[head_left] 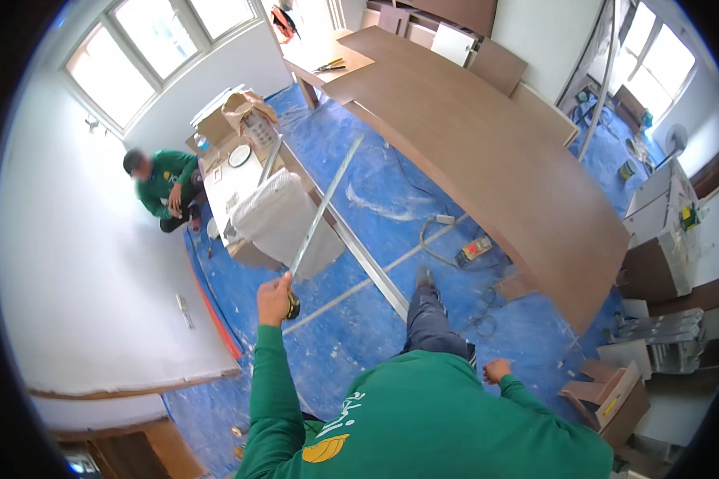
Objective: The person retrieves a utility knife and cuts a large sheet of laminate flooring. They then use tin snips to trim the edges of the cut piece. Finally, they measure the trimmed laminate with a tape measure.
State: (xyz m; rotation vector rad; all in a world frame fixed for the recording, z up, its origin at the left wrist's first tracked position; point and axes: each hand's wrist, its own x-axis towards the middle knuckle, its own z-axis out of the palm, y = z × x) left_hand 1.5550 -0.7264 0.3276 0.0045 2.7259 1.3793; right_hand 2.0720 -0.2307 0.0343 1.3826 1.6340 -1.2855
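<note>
My left hand (273, 302) is closed round a dark tape measure (294, 306), held out ahead of me at the left. From it a long, pale blade (324, 206) runs up and away over the floor, its far end near the large brown panel. My right hand (497, 370) hangs low beside my right leg, fingers curled, and nothing shows in it. Below the blade, a long silver metal channel (367, 263) lies on blue floor sheeting (391, 219). Left of it stands a low bench (224, 180) with a white cloth-like cover (273, 211) draped over its near end.
A large brown panel (487, 152) spans the right, with pliers (330, 65) at its far end. Near my foot lie a red-and-yellow power tool (475, 250) and a cable. A co-worker (166, 188) crouches by the left wall. Boxes and boards (615, 399) stand at lower right.
</note>
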